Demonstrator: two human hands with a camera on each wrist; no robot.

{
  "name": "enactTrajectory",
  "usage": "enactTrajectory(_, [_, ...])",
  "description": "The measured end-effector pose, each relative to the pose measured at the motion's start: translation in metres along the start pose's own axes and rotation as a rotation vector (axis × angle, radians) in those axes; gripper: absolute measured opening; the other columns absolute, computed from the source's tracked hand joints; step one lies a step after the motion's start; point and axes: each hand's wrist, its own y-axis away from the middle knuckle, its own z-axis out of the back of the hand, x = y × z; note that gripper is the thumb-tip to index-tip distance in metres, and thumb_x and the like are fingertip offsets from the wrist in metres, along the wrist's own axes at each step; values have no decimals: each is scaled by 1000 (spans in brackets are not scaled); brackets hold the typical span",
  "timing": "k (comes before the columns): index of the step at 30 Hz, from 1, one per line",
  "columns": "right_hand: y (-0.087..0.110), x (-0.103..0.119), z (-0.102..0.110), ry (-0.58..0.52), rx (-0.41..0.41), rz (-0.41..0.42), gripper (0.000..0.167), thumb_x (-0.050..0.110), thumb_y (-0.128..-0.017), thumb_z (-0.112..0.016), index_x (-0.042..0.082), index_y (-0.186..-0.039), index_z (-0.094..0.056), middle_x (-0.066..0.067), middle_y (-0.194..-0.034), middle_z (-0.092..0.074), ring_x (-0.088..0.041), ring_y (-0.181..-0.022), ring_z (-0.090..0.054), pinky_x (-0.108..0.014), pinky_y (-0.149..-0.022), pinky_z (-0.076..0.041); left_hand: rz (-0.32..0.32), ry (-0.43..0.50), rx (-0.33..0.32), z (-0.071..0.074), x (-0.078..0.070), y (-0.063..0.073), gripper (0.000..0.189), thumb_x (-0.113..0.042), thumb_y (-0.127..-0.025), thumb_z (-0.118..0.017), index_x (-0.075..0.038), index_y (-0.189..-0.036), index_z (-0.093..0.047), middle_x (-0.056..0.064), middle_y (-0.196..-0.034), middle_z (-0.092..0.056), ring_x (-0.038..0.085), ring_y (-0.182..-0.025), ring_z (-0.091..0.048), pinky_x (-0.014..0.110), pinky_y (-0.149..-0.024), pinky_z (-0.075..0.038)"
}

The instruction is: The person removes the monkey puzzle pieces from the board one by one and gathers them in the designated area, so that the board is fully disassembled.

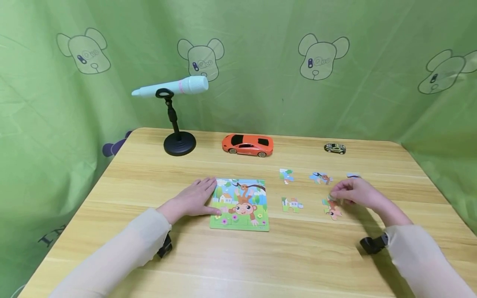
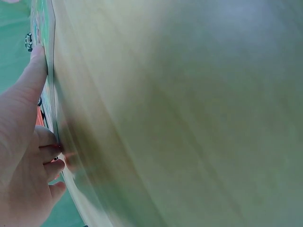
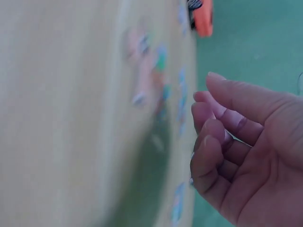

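Observation:
My left hand point(image 1: 197, 196) lies flat at the left edge of a square monkey jigsaw puzzle point(image 1: 242, 221). Its thumb rests over the puzzle's picture; in the left wrist view the fingers point(image 2: 47, 137) lie along the board's edge. My right hand point(image 1: 355, 192) hovers by a puzzle piece with the monkey's face point(image 1: 334, 212), fingers loosely bent. The right wrist view shows nothing held between thumb and fingers. Nearby lie a house piece point(image 1: 292, 204), a tree piece point(image 1: 286, 176), a branch piece point(image 1: 321, 178) and another piece point(image 1: 353, 175), partly hidden by the hand.
Along the back of the wooden table point(image 1: 238, 265) stand a blue microphone point(image 1: 173, 87) on a black stand point(image 1: 179, 143), an orange toy car point(image 1: 247, 145) and a small dark toy car point(image 1: 335, 148). A green curtain point(image 1: 257, 49) hangs behind.

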Motion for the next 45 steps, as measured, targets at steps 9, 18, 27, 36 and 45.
enactTrajectory(9, [-20,59,-22,12,12,138,33,21,-88,-63,-5,-109,-60,-10,-82,-57,-19,-60,-50,-29,-52,-47,4,1,2,1,-1,1,96,-66,-83,-47,2,-145,-18,16,-151,-13,28,-137,-12,40,-110,-9])
enactTrajectory(18, [-45,102,-71,101,55,327,27,9,-82,-69,-5,-104,-63,1,-78,-58,-16,-68,-53,-26,-60,-48,8,1,2,1,-1,1,97,-66,-82,-47,1,-145,-17,16,-151,-13,28,-137,-11,40,-110,-9])
enactTrajectory(27, [-59,111,-112,178,137,359,32,14,-80,-72,0,-107,-63,-2,-87,-57,-13,-71,-50,-27,-61,-46,7,5,2,1,-1,0,96,-65,-83,-48,1,-145,-18,16,-151,-13,28,-137,-12,40,-110,-9])
enactTrajectory(36, [-63,118,-125,298,143,347,26,15,-77,-75,3,-96,-62,-1,-78,-52,-16,-70,-45,-29,-61,-41,8,8,2,1,-1,0,96,-65,-82,-48,2,-145,-18,16,-151,-13,28,-137,-11,40,-110,-9])
enactTrajectory(45, [-62,121,-127,317,137,322,25,14,-77,-76,6,-93,-58,-1,-79,-51,-16,-71,-44,-29,-61,-40,7,5,-1,0,-1,1,96,-66,-82,-47,1,-145,-18,15,-151,-13,28,-137,-12,40,-110,-9])
